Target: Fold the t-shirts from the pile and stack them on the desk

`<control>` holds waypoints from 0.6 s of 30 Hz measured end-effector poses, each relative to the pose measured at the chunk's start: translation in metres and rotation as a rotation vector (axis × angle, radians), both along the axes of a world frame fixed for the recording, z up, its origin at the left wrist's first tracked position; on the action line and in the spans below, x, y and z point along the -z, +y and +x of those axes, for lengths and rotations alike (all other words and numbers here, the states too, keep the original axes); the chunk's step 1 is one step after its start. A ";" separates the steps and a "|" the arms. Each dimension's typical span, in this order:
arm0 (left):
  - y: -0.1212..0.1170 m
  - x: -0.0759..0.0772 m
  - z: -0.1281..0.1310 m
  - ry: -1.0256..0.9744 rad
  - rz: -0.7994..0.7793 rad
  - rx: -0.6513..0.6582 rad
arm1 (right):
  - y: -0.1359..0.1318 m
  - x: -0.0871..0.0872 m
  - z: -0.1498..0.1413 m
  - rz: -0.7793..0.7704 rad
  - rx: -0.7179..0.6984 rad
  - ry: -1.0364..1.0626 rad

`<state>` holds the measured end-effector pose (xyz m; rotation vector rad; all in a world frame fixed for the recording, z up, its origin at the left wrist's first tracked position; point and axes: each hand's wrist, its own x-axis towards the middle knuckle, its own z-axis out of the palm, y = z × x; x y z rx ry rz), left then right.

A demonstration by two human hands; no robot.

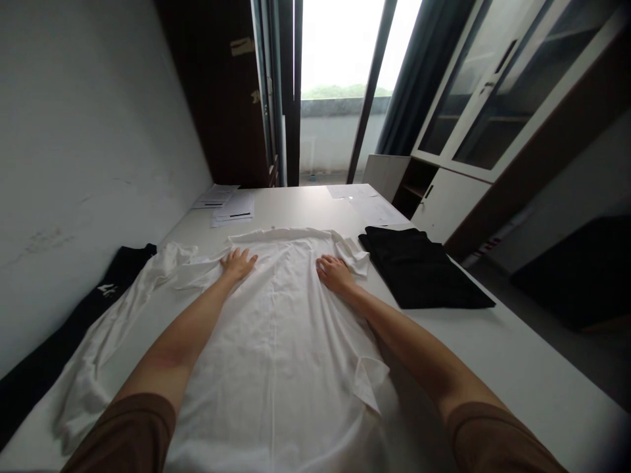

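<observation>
A white shirt point(280, 341) lies spread flat on the white table point(493, 355), collar end away from me. My left hand point(238, 263) rests flat on its upper left part, fingers spread, holding nothing. On the shirt's upper right part lies my right hand point(335, 272), fingers curled down onto the cloth beside a folded-in sleeve point(355, 255). Whether it grips the fabric I cannot make out.
A folded black garment point(419, 272) lies to the right of the shirt. Another white garment point(113, 328) and a black one point(64, 335) lie crumpled along the left wall. Papers point(229, 203) sit at the table's far end, near a window and cabinets.
</observation>
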<state>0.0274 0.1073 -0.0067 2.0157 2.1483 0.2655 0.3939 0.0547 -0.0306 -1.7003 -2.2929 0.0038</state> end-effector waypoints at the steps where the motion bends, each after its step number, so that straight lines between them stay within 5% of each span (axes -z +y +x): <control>1: 0.006 0.006 -0.003 0.026 -0.012 -0.019 | 0.004 -0.001 -0.001 -0.001 0.015 0.002; 5: 0.029 0.021 -0.008 0.087 -0.006 -0.025 | 0.036 -0.011 -0.007 -0.053 0.040 0.012; 10: 0.060 0.024 -0.010 0.073 0.023 -0.017 | 0.107 -0.030 -0.003 -0.061 0.004 0.095; 14: 0.082 0.032 -0.022 0.069 0.023 -0.026 | 0.164 -0.033 0.016 -0.023 0.170 0.122; 18: 0.102 0.040 -0.039 0.077 -0.040 -0.007 | 0.201 -0.021 0.039 -0.188 0.404 0.188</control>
